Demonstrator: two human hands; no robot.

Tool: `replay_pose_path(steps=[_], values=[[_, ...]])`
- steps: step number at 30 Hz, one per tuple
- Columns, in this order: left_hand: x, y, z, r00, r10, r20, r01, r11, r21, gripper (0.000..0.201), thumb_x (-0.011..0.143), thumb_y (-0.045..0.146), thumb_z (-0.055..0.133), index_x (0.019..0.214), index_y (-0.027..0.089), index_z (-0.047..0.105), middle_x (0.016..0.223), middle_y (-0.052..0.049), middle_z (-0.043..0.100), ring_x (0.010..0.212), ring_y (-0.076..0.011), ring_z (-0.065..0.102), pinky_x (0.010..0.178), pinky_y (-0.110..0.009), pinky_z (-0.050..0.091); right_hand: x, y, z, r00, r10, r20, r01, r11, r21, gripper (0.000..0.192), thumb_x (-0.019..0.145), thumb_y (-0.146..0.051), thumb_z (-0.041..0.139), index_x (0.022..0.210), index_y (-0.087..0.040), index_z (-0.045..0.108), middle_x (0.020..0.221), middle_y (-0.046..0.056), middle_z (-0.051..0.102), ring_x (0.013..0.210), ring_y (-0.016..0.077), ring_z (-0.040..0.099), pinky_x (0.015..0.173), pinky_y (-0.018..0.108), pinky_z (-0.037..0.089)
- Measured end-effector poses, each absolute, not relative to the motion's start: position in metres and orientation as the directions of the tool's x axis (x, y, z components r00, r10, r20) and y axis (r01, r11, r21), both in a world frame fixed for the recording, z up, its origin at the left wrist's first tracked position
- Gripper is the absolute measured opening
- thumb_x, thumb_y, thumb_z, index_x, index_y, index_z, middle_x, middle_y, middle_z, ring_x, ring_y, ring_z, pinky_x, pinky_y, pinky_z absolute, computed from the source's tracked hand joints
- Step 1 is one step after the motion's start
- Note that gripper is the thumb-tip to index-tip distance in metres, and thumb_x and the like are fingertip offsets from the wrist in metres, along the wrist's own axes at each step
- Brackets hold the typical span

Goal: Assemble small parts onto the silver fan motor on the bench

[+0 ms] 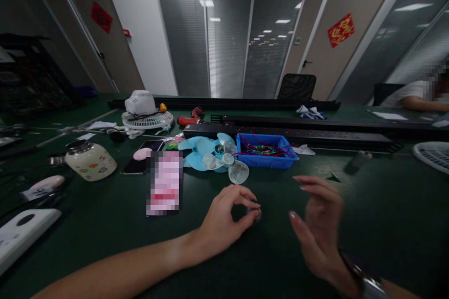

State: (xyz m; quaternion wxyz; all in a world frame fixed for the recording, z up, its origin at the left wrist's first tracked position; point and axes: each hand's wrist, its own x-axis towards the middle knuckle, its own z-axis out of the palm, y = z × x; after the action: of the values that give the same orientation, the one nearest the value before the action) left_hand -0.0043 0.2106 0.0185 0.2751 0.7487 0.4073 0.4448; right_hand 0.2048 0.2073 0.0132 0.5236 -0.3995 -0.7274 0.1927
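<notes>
Head view: what is the left hand (227, 212) pinching?

"A small shiny thing (258, 215), on or just above the green table (273, 261), maybe so it isn't rolling."

"And the right hand (322, 231)?"

"Its thumb and fingers are standing apart, holding nothing, maybe leaving room."

The dark green bench (252, 271) carries a blue bin (268, 162), light-blue fan blades (197, 161) just beside it, a red drill (186, 120), long black bars (252, 132) and, at left, a cream flask (91, 163).
</notes>
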Motion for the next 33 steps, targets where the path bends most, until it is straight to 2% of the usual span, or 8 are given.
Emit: replay_pose_path(steps=[3,5,7,10,13,15,23,33], values=[[-0.003,0.210,0.019,0.255,0.851,0.459,0.350,-0.524,0.777,0.007,0.082,0.014,0.072,0.087,0.018,0.071,0.096,-0.005,0.070,0.092,-0.0203,0.069,0.085,-0.034,0.052,0.199,0.221,0.004,-0.370,0.854,0.367,0.247,0.471,-0.847,0.048,0.098,-0.058,0.042,0.136,-0.029,0.038,0.137,0.012,0.046,0.131,0.0301,0.043,0.110,0.052,0.037],[-0.003,0.210,0.018,0.251,0.853,0.457,0.339,-0.520,0.784,0.007,0.081,0.013,0.073,0.086,0.018,0.071,0.095,-0.005,0.070,0.091,-0.0199,0.068,0.085,-0.033,0.052,0.197,0.226,-0.002,-0.542,0.816,0.201,0.190,0.352,-0.917,0.063,0.093,-0.069,0.042,0.138,-0.027,0.035,0.139,0.013,0.045,0.132,0.0304,0.043,0.109,0.051,0.038],[-0.003,0.210,0.018,0.242,0.860,0.450,0.335,-0.509,0.793,0.008,0.080,0.014,0.074,0.085,0.018,0.070,0.095,-0.004,0.070,0.090,-0.0196,0.069,0.083,-0.032,0.053,0.196,0.229,-0.005,-0.622,0.771,0.136,0.156,0.292,-0.944,0.076,0.083,-0.074,0.054,0.138,-0.025,0.034,0.139,0.014,0.046,0.133,0.0310,0.043,0.110,0.050,0.037],[-0.003,0.210,0.017,0.234,0.875,0.424,0.321,-0.482,0.816,0.009,0.080,0.014,0.074,0.086,0.018,0.067,0.093,-0.003,0.069,0.088,-0.0190,0.069,0.081,-0.032,0.054,0.194,0.229,-0.009,-0.623,0.772,0.122,0.155,0.275,-0.949,0.065,0.082,-0.057,0.071,0.131,-0.025,0.043,0.133,0.010,0.053,0.128,0.0276,0.049,0.109,0.046,0.040],[-0.001,0.209,0.015,0.213,0.893,0.396,0.314,-0.446,0.838,0.010,0.082,0.015,0.072,0.087,0.018,0.064,0.090,-0.003,0.069,0.086,-0.0187,0.069,0.078,-0.030,0.055,0.191,0.230,-0.011,-0.598,0.791,0.128,0.157,0.272,-0.950,0.036,0.088,-0.035,0.071,0.118,-0.025,0.054,0.118,0.005,0.061,0.115,0.0227,0.058,0.101,0.041,0.046],[0.000,0.209,0.014,0.200,0.899,0.390,0.323,-0.437,0.840,0.010,0.082,0.016,0.072,0.086,0.018,0.063,0.088,-0.003,0.069,0.086,-0.0191,0.069,0.077,-0.031,0.055,0.190,0.231,-0.011,-0.595,0.793,0.131,0.139,0.262,-0.955,0.030,0.087,-0.030,0.072,0.113,-0.024,0.058,0.110,0.003,0.063,0.108,0.0216,0.061,0.097,0.039,0.048],[-0.017,0.212,0.020,0.081,0.890,0.449,0.280,-0.453,0.846,0.011,0.084,0.019,0.070,0.085,0.020,0.059,0.087,-0.001,0.069,0.085,-0.0190,0.072,0.078,-0.033,0.058,0.187,0.229,-0.007,-0.562,0.822,0.093,0.128,0.198,-0.972,0.028,0.085,-0.028,0.075,0.108,-0.022,0.061,0.108,0.002,0.066,0.107,0.0214,0.062,0.098,0.039,0.047],[-0.071,0.214,-0.012,0.137,0.964,0.227,0.596,-0.263,0.758,0.022,0.078,0.021,0.077,0.093,0.021,0.061,0.092,-0.001,0.073,0.089,-0.0234,0.072,0.078,-0.038,0.057,0.188,0.229,-0.005,-0.559,0.824,0.093,0.191,0.237,-0.953,0.034,0.084,-0.030,0.075,0.114,-0.023,0.059,0.115,0.004,0.065,0.113,0.0219,0.061,0.102,0.041,0.046]])
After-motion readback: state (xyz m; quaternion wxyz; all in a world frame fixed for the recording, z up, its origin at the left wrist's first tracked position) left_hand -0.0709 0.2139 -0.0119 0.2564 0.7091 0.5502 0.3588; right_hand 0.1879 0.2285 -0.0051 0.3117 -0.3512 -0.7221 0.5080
